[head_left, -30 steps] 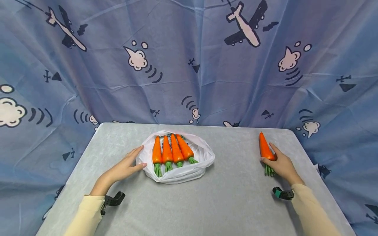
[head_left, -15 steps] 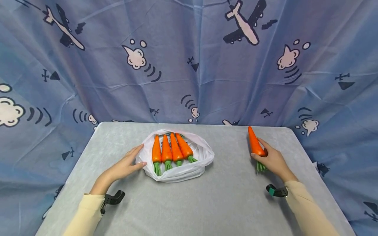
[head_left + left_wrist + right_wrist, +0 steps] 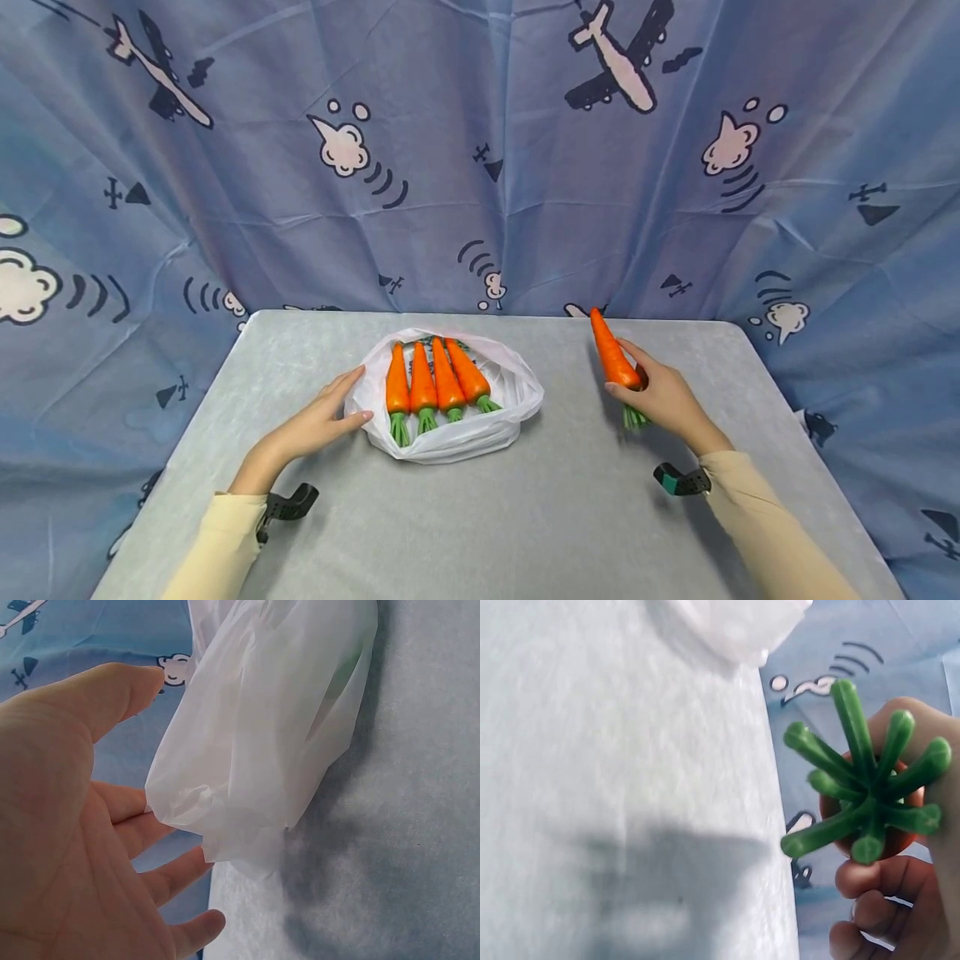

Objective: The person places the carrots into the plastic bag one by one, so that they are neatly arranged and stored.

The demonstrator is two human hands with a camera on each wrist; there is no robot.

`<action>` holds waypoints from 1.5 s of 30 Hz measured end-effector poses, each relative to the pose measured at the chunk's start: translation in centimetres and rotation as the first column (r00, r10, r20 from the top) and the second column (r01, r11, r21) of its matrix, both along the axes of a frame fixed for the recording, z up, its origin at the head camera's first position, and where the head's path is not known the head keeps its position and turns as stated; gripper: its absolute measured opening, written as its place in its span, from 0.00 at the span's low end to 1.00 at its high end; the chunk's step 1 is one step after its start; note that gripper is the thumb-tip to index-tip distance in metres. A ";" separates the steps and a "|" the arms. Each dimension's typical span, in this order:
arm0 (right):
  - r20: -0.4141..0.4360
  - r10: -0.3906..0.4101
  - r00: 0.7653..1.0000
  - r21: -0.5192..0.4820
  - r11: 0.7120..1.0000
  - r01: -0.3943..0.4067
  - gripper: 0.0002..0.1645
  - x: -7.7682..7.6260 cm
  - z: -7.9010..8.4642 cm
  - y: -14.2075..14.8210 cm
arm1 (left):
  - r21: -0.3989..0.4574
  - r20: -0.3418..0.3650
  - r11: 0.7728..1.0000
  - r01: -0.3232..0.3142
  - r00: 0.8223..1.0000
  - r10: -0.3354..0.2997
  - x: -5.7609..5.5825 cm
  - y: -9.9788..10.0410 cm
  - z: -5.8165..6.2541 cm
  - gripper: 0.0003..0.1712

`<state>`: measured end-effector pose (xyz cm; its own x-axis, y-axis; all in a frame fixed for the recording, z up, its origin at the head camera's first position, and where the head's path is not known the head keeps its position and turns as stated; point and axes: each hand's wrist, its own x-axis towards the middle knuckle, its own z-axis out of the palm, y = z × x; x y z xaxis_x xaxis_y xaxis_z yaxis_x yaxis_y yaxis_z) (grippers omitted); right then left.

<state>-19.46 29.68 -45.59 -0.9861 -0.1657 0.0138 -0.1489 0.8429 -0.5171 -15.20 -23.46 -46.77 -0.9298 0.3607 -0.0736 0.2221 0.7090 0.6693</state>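
Observation:
A white plastic bag (image 3: 468, 447) lies spread on the table, its mouth facing up. Several orange carrots (image 3: 423, 385) with green stems lie side by side inside it. My left hand (image 3: 311, 425) rests at the bag's left side, fingers extended and thumb apart; in the left wrist view the fingertips reach the thin plastic (image 3: 247, 735). To the right, my right hand (image 3: 670, 402) grips another carrot (image 3: 615, 360) near its stem end, with its tip pointing away and slightly left. The right wrist view shows its green stems (image 3: 870, 787) end-on, above curled fingers.
The grey-white table (image 3: 480, 533) extends between and in front of the hands. Behind it hangs a blue curtain (image 3: 435, 233) printed with airplanes and clouds. Black straps (image 3: 292, 504) are worn on both wrists.
My right hand has carried its carrot leftward across the right side of the table, toward the bag. The left hand and the bag have stayed in place.

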 end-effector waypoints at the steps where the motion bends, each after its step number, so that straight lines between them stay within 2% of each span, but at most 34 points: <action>1: -0.004 0.005 1.000 0.000 1.000 -0.005 0.51 0.0 0.1 -0.2 | -0.001 -0.001 1.000 0.001 1.000 -0.001 0.0 0.0 0.0 0.49; 6: -0.002 0.028 1.000 -0.008 1.000 -0.028 0.52 0.1 0.7 -1.2 | -0.007 0.003 1.000 -0.003 1.000 0.003 -0.1 0.0 0.0 0.49; 14: -0.021 0.085 0.996 -0.023 0.996 -0.085 0.51 0.4 1.5 -2.7 | -0.003 -0.034 1.000 0.005 0.999 -0.005 0.0 0.1 0.0 0.48; 22: -0.019 0.124 0.992 -0.046 0.991 -0.125 0.50 0.5 1.9 -4.4 | -0.009 -0.028 1.000 0.005 1.000 -0.005 0.1 0.0 0.0 0.47; 41: -0.009 0.206 0.979 -0.018 0.978 -0.206 0.48 0.6 3.1 -8.8 | 0.006 0.000 1.000 0.003 1.000 -0.003 0.0 0.1 -0.1 0.49; 45: -0.018 0.222 0.975 -0.011 0.975 -0.222 0.47 0.6 3.1 -9.5 | 0.000 -0.012 1.000 0.004 1.000 -0.004 0.0 0.1 0.0 0.49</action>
